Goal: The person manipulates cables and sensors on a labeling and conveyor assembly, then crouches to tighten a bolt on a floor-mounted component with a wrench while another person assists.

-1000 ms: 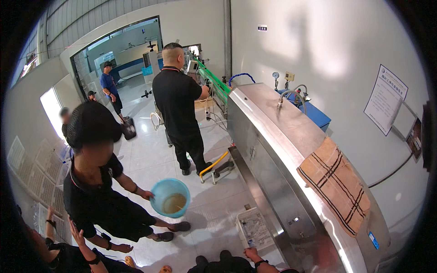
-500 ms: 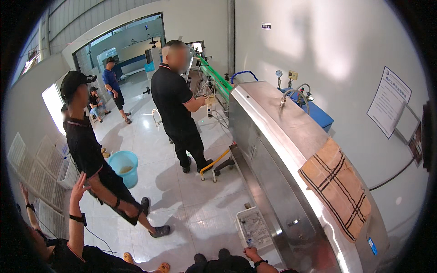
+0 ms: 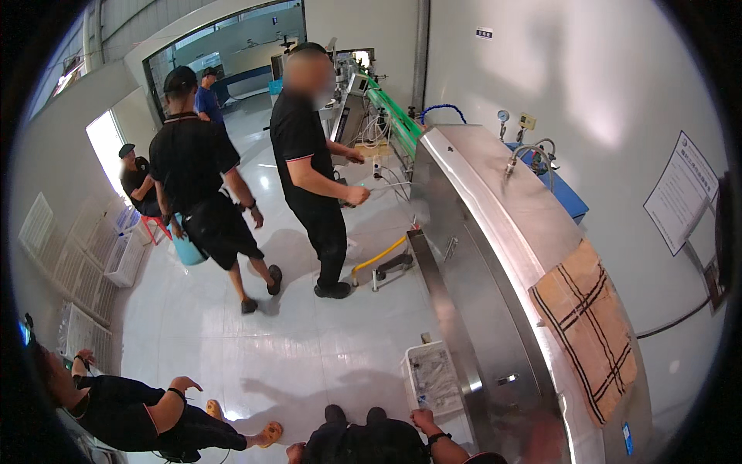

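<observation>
My right hand hangs low beside the steel machine, its fingers curled closed, with nothing visible in it; a dark band is on the wrist. Just beyond it, on the floor, sits a white plastic crate with clear and greyish contents I cannot make out. Only a small part of my left hand shows at the lower edge, and its fingers are hidden. Between the two hands are my dark clothing and my dark shoes on the pale tiles. Neither hand visibly touches the machine or the crate.
The long stainless-steel machine fills the right side, a brown checked cloth on top. One person stands by its far end; another carries a light-blue bucket. A third is at lower left. White crates line the left wall.
The walking person has moved away from me and now holds the blue bucket that stood on the floor. The lower-left person's raised arms have come down. My left hand has come into view.
</observation>
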Demonstrator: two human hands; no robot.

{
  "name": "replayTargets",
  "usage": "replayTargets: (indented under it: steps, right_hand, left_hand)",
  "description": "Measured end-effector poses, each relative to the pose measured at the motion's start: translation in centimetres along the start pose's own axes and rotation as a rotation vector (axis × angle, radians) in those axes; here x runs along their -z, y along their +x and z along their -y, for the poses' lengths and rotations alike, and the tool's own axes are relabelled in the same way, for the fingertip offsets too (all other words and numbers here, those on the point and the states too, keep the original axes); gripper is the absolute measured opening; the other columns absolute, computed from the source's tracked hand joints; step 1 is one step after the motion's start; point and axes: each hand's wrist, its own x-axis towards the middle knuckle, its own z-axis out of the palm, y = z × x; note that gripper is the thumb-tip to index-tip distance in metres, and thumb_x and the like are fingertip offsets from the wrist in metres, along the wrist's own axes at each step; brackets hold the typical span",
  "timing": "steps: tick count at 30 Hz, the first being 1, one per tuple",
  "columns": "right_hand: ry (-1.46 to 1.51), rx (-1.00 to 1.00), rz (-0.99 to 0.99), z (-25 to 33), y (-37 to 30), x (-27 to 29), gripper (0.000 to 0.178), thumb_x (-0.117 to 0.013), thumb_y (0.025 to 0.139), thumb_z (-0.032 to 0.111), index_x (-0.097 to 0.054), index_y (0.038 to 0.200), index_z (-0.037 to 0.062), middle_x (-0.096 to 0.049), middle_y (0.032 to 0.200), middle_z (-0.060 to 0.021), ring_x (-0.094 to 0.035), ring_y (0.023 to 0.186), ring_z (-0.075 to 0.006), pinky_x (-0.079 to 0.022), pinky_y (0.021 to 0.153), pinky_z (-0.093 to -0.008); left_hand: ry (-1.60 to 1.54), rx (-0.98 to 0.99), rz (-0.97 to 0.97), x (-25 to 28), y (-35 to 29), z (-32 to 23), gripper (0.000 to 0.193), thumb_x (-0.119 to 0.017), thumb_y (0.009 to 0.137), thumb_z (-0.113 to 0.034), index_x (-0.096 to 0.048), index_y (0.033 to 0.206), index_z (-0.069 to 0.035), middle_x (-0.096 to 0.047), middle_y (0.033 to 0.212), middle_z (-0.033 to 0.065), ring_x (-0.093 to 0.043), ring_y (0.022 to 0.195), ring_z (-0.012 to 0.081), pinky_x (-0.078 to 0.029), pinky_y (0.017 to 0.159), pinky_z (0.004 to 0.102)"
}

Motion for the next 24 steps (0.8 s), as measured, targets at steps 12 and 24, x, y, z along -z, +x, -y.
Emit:
replayTargets:
  steps: [12, 24]
  right_hand:
    - [0.147, 0.024, -0.08, 0.3, 0.7, -2.9, 0.015, -0.064, 0.074, 0.013, -0.06, 0.081, 0.0006, -0.061, 0.063, -0.0105, -0.054, 0.045, -0.0165, -0.041, 0.037, -0.0276]
    - [-0.376, 0.157, -0.4, 1.4, -0.3, -10.4, 0.028, -0.054, 0.071, 0.028, -0.066, 0.075, 0.0028, -0.064, 0.068, -0.0101, -0.061, 0.061, -0.0228, -0.048, 0.062, -0.0342]
  left_hand:
    - [-0.16, 0.053, -0.013, 2.6, 7.1, -0.5, 0.023, -0.051, 0.075, -0.018, -0.065, 0.087, -0.003, -0.063, 0.074, 0.0109, -0.06, 0.066, 0.0236, -0.048, 0.062, 0.0319]
    - [0.145, -0.081, 0.356, 7.1, 15.7, -13.0, 0.025, -0.046, 0.08, -0.018, -0.06, 0.09, 0.001, -0.059, 0.074, 0.0121, -0.053, 0.061, 0.021, -0.045, 0.057, 0.0334]
